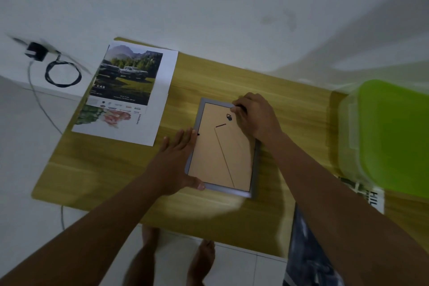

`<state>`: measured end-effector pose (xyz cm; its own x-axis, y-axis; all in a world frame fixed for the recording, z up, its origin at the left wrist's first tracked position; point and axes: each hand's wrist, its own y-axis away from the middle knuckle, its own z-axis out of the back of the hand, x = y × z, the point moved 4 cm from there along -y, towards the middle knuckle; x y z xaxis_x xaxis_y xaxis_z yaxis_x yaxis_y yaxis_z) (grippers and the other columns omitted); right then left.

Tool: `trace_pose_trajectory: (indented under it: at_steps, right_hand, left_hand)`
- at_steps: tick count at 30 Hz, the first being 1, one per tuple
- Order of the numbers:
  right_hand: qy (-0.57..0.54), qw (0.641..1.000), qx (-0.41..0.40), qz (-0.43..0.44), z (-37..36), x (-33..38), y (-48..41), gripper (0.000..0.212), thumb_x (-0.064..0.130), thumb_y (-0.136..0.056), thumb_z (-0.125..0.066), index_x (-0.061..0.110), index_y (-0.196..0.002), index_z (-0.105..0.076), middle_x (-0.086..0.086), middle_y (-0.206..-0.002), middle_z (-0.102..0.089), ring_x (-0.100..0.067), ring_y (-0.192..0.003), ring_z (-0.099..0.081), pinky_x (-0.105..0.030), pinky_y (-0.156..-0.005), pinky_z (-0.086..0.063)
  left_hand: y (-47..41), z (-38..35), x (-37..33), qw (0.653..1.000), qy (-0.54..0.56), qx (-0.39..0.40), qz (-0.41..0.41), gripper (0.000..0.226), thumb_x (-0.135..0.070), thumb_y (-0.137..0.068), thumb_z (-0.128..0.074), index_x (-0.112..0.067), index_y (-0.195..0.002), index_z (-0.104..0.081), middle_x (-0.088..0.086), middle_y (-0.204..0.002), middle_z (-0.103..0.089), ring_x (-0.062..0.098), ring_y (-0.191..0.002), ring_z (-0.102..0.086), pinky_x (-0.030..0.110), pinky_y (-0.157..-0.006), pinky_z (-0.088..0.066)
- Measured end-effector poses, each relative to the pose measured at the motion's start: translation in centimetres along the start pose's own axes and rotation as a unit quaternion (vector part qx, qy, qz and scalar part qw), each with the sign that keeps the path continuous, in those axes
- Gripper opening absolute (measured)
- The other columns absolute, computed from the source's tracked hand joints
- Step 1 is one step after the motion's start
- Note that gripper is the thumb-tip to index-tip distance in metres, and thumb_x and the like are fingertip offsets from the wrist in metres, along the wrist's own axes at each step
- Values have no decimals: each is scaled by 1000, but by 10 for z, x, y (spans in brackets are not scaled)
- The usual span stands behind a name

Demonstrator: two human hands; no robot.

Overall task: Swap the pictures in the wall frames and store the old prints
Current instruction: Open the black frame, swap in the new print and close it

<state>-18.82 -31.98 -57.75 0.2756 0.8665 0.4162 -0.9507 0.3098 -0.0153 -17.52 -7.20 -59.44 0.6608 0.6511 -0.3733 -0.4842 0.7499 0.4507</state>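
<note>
A grey frame (222,148) lies face down on the wooden table (97,165), its brown backing up. The left hand (171,165) lies flat and open against the frame's left edge, thumb at the near corner, gripping nothing. The right hand (253,116) is at the far right corner, fingers curled; I cannot tell whether its grip is closed on anything. Two prints (130,90) lie overlapped to the left. A green-lidded box (390,132) sits at the right.

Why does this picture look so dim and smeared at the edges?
Head view: dim room light; a bright patch on the table below the frame; motion smear on the green bin and charger; the wide lens bends the table edges.
</note>
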Motion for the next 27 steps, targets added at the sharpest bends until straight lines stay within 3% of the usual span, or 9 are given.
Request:
trace_pose_trajectory:
  at_steps: [10,17,20,22,27]
  right_hand:
    - [22,999,-29,23,-5,2,0,24,22,-99,-56,7,-105,-73,-11,-99,-68,-30,-91,-58,-34,-75,-41]
    - [78,996,32,32,2,4,-4,33,36,-101,-47,17,-118,-68,-6,-110,-64,-28,-102,-54,-39,-84,-42]
    - [139,983,16,121,8,24,2,38,32,-92,-47,16,-123,-62,-9,-115,-61,-32,-105,-55,-43,-85,-43]
    - [117,971,34,207,3,44,3,38,22,-85,-51,9,-118,-65,-13,-117,-64,-36,-106,-58,-46,-84,-46]
    - [82,931,154,322,-22,69,-8,35,23,-91,-54,10,-119,-70,-15,-124,-66,-33,-117,-61,-49,-90,-52]
  left_hand:
    - [2,1,0,1000,5,-1,3,132,-78,-67,-59,-19,-146,29,-6,-153,33,15,-142,31,42,-120,12]
    - [1,5,-3,1000,20,-19,-5,131,-75,-69,-62,-16,-150,22,-3,-157,26,16,-144,26,41,-120,10]
    - [7,7,-6,998,22,-56,9,125,-71,-71,-62,-12,-153,12,2,-160,16,19,-147,20,40,-120,8]
    - [11,6,-8,997,9,-72,19,119,-71,-73,-59,-12,-154,4,4,-162,9,22,-148,15,44,-121,4]
    - [14,5,-7,997,23,-76,24,114,-69,-74,-60,-13,-155,-2,4,-163,3,24,-149,8,47,-121,0]
